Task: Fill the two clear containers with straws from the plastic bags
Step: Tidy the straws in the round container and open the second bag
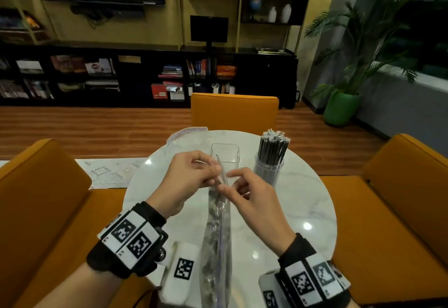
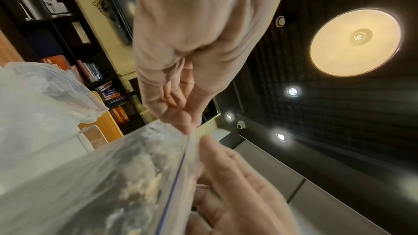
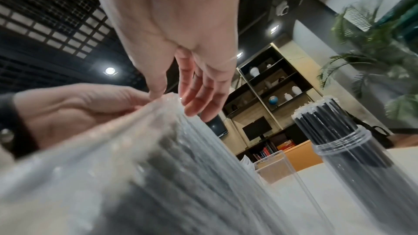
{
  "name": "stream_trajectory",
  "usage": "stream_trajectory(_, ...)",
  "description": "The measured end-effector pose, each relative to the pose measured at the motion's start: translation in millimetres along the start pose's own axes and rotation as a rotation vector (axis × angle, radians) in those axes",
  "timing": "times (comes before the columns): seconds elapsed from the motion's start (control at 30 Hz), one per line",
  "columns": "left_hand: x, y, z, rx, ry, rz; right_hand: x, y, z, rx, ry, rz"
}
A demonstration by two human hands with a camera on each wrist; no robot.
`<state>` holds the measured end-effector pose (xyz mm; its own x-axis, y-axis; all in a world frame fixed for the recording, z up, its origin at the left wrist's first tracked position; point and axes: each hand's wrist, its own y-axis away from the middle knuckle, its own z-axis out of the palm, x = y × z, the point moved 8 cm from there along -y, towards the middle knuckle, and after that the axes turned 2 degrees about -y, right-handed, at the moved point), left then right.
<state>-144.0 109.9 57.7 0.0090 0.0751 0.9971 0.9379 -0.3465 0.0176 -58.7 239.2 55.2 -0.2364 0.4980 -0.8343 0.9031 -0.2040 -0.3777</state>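
Note:
A clear zip bag of dark straws (image 1: 217,235) stands edge-on on the round marble table (image 1: 303,206). My left hand (image 1: 214,174) pinches one side of its top edge, and my right hand (image 1: 226,181) pinches the other side with thumb and forefinger. The left wrist view shows my left hand (image 2: 186,124) on the bag (image 2: 113,176) at its zip line. In the right wrist view my right hand (image 3: 169,96) sits on top of the bag (image 3: 135,167). Behind them stand an empty square clear container (image 1: 225,153) and a round clear container (image 1: 269,169) packed with dark straws (image 1: 272,147).
An empty plastic bag (image 1: 186,138) lies at the table's far left. A white block with a black marker (image 1: 181,273) rests near the front edge. Orange chairs (image 1: 234,111) ring the table on the left, right and far side.

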Motion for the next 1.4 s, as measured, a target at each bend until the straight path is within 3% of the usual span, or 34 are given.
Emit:
stream_trajectory(0.1, -7.1, -2.6, -7.5, 0.034, 0.036, -0.04, -5.2, -3.0, -10.3, 0.075, -0.106, 0.039)
stream_trajectory(0.27, -8.0, -1.7, 7.2, -0.058, 0.062, -0.056, 5.9, -11.2, 14.9, -0.056, -0.136, 0.2)
stream_trajectory(0.47, -11.8, 6.4, 13.9, -0.253, 0.049, -0.052, 20.9, -7.3, 27.3, -0.199, -0.458, 0.308)
stream_trajectory(0.63, -8.8, 5.7, 1.3, -0.237, -0.065, 0.059, 25.0, -0.9, 36.9, -0.25, -0.57, 0.37)
stream_trajectory(0.77, 6.4, 4.8, -1.6, -0.261, -0.318, 0.231, 17.8, -7.3, 32.1, -0.239, -0.445, 0.334)
stream_trajectory(0.93, 31.7, 6.7, 9.3, -0.3, -0.8, 0.537, -2.3, -20.2, 21.6, -0.224, 0.147, 0.126)
stream_trajectory(1.0, 32.5, 4.8, 16.2, -0.336, -0.912, 0.563, -4.9, -22.1, 21.9, -0.229, 0.205, 0.113)
stream_trajectory(1.07, 33.4, 3.3, 19.3, -0.359, -0.972, 0.556, -0.4, -23.5, 21.9, -0.252, 0.106, 0.184)
stream_trajectory(1.17, 39.1, -1.0, 13.8, -0.322, -0.877, 0.522, 10.9, -25.9, 23.1, -0.252, -0.287, 0.352)
stream_trajectory(1.4, 0.6, -8.9, 12.1, -0.217, -0.107, 0.067, 29.1, -21.7, 26.1, -0.125, -0.708, 0.496)
